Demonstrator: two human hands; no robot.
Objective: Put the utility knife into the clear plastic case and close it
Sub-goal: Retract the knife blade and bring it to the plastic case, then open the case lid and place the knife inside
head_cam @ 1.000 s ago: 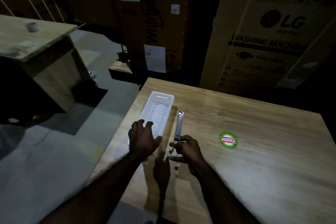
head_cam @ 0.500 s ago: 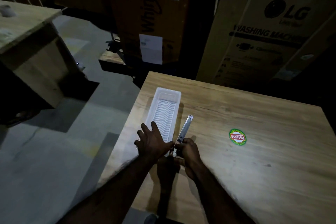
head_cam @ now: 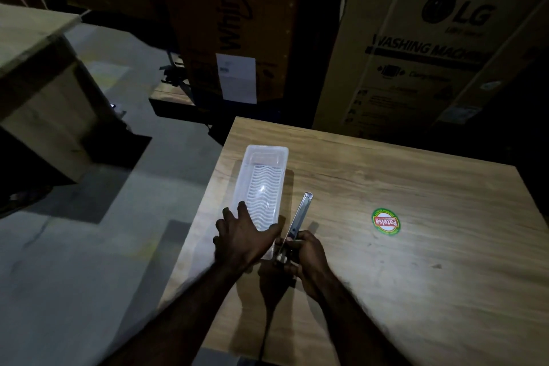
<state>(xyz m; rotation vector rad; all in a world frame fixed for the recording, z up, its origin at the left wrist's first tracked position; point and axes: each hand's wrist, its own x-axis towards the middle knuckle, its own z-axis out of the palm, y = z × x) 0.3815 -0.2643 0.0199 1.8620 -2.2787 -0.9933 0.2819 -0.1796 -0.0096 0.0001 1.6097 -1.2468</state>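
Note:
A long clear plastic case with a wavy ribbed surface lies near the left edge of the wooden table. My left hand rests flat on the case's near end, fingers spread. A slim metal utility knife sits just right of the case, its far tip lifted and angled up. My right hand grips the knife's near end. Whether the case is open or closed I cannot tell.
A round green and red sticker is stuck on the table to the right. Tall cardboard appliance boxes stand behind the table. Another wooden table stands at the left across a grey floor.
My right hand has raised the knife's far tip off the table and tilted it to the right. My left hand has slid further onto the case's near end. The camera has moved closer.

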